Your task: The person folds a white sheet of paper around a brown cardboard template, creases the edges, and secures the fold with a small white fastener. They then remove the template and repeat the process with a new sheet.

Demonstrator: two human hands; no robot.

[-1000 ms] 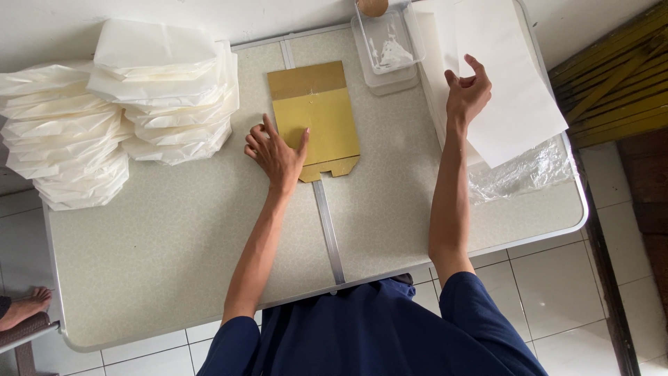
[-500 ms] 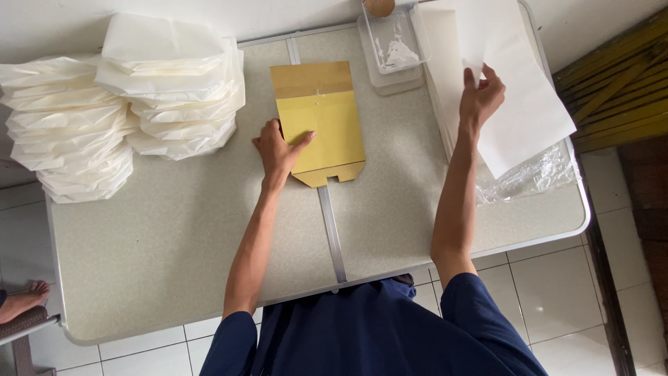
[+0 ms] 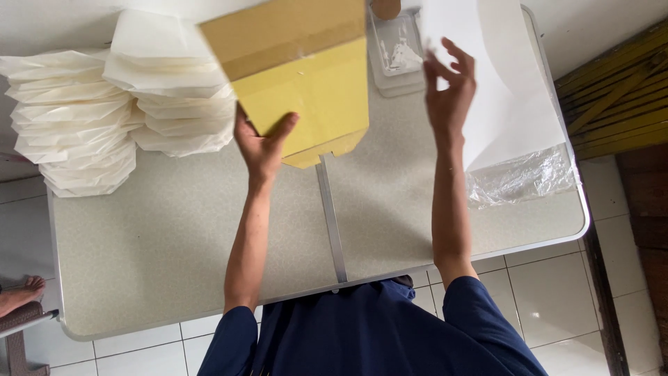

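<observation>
Cardboard piece [image 3: 299, 76], one flat yellow-brown sheet with a darker band across its upper part, is held tilted above the table [image 3: 174, 251], its far edge running out of the top of the view. The left hand [image 3: 263, 145] is clamped on its lower edge, thumb on the near face and the other fingers hidden behind it. The right hand [image 3: 451, 90] is raised to the right of the sheet with fingers spread apart, holding nothing and clear of the cardboard. Two stacks of folded white paper bags [image 3: 111, 111] stand on the left part of the table, one in front of the other, too many in each to count. A single clear plastic box [image 3: 396, 52] sits at the far edge between the hands, with crumpled clear wrap inside; a small brown round thing [image 3: 385, 7] shows just beyond it, cut off by the frame. One large white paper sheet [image 3: 501, 97] lies on the right, over a crinkled clear plastic bag [image 3: 522, 182] near the table's corner. A metal seam [image 3: 331, 223] runs down the table's middle. A bare foot [image 3: 19, 295] of another person shows at the left edge.
</observation>
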